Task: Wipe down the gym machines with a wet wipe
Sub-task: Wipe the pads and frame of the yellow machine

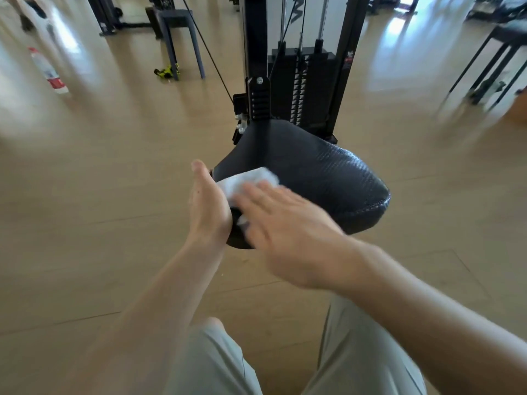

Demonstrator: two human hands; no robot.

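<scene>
The black seat (322, 178) is wide at the near end and gets thin toward the machine (296, 81) behind it, so its long way runs from the person to the machine. One white wipe (245, 181) lies on the near left part of the seat, its long way going across the seat. The right hand (288, 232) lies flat on the wipe with its fingers straight and a little spread, pointing up and left. The left hand (206, 206) is at the left edge of the seat, fingers straight and close together, touching the wipe's edge. It is blurry, so I cannot tell if it grips. Left of the seat, far off, one bottle (50, 71) is on the floor (114, 172). One stool (179, 38) is near the machine, left of it.
</scene>
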